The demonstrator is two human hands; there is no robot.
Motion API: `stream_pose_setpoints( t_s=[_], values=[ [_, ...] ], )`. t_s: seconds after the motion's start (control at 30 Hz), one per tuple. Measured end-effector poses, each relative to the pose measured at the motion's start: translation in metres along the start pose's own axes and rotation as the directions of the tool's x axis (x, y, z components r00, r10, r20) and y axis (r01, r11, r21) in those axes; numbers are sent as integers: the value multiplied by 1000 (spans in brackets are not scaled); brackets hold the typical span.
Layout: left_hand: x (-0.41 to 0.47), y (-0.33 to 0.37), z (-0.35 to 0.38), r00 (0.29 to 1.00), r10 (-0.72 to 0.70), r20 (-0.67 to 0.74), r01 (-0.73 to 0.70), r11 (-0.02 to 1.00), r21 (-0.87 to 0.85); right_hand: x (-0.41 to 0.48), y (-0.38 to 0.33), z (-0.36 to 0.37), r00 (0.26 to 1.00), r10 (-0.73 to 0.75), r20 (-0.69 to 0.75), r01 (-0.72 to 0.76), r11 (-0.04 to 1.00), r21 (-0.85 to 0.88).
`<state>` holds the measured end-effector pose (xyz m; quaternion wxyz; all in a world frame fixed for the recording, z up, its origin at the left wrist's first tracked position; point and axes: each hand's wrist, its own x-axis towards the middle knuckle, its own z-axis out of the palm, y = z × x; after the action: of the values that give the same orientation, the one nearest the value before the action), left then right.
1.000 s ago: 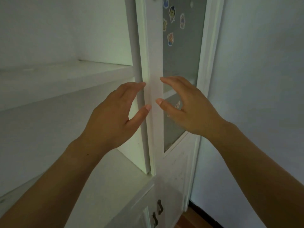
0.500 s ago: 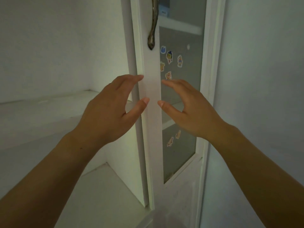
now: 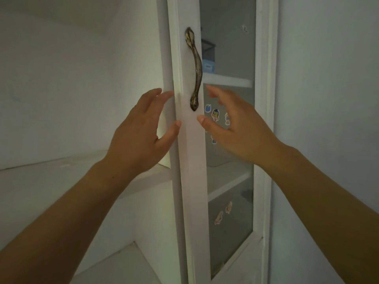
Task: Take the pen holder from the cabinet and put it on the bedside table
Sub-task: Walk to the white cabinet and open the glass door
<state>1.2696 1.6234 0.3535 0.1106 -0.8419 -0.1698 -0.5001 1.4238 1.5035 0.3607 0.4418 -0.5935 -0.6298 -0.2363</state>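
Both hands raised, fingers spread and empty: left hand and right hand flank the cabinet door below its handle.

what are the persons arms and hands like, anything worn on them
Both forearms are bare as far as the picture shows: no sleeves, watch, bracelet or gloves. The left hand and right hand show no rings on the visible fingers, and the nails are short and unpainted. A tiny dark mole sits near the left wrist.
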Motion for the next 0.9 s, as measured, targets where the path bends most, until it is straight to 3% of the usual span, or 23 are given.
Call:
stream_pose_setpoints(
  t_s=[0.3,0.53,0.9],
  values=[
    [26,-20,-2,999,17,-45,-18,1000,-23,30,-6,2,997,-34,-65,33,999,-12],
    [47,-25,5,997,40,-70,-46,995,-90,47,-11,15,976,-60,-208,54,998,-35],
    [51,-38,32,988,83,-131,-110,970,-216,53,-12,25,963,-29,-269,22,999,-29]
  ],
)
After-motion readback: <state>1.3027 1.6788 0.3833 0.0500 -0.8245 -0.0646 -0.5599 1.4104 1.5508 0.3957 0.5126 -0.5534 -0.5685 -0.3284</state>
